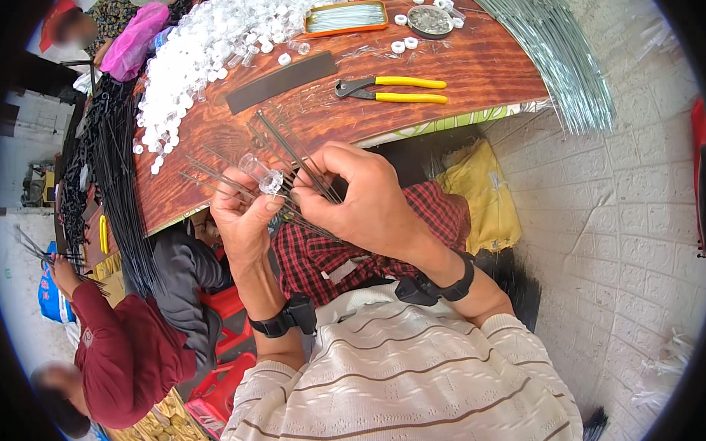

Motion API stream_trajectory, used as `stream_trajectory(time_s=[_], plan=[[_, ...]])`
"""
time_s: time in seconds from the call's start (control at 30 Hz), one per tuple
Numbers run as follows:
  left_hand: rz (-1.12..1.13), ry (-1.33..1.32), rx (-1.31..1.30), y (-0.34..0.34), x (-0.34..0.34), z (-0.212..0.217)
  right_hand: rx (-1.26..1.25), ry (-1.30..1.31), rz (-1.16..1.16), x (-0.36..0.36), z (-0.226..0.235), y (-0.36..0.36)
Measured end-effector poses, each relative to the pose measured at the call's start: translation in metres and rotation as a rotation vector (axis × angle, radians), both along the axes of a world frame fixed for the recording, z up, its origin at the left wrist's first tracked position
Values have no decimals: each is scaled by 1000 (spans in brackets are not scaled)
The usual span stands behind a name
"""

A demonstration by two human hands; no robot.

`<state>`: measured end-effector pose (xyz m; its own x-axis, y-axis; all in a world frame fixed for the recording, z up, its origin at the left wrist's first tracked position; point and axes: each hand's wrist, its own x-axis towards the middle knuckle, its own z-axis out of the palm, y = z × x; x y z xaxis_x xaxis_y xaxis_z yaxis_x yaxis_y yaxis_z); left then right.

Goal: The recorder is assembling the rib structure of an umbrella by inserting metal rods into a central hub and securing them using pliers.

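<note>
The left hand [242, 221] is pinching a clear tube [256, 169], its long axis slanting away leftward, by the edge of a reddish table [479, 49]; the right hand [364, 195] is gripping thin wires [282, 141] pointing likewise; a pale brick wall [593, 204] is standing rightward

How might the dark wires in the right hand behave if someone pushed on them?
The wires are probably fairly stiff, as they jut out nearly straight beyond the right hand. Each is likely light, being very thin. Pushed at the tips, they may spread apart, since their far ends sit loosely.
</note>
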<state>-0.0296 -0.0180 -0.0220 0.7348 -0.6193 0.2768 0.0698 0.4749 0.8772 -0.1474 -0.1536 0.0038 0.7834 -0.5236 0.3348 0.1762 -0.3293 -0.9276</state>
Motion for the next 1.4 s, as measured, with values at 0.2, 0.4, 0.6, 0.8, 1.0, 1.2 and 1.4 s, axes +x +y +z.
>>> stream_trajectory(time_s=[0.2, 0.4, 0.6, 0.8, 1.0, 1.2, 1.4], plan=[[-7, -2, 10, -4, -4, 4, -83, -100, -57, 6, -7, 2], [9, 14, 21, -2, -3, 0, -51, -142, -58, 7, -11, 3], [13, 26, 7, 0, -1, -4, -83, -180, -73, 9, -14, 4], [14, 28, 59, 4, 2, -6, -35, -188, -18, 8, -15, 4], [28, 2, 61, 3, 0, -6, 60, -225, 33, 10, -16, 5], [18, 14, 22, 1, -2, -4, 184, -253, 134, 8, -21, 7], [25, 29, 51, 3, 2, -7, 239, -201, 144, 7, -19, 10]])
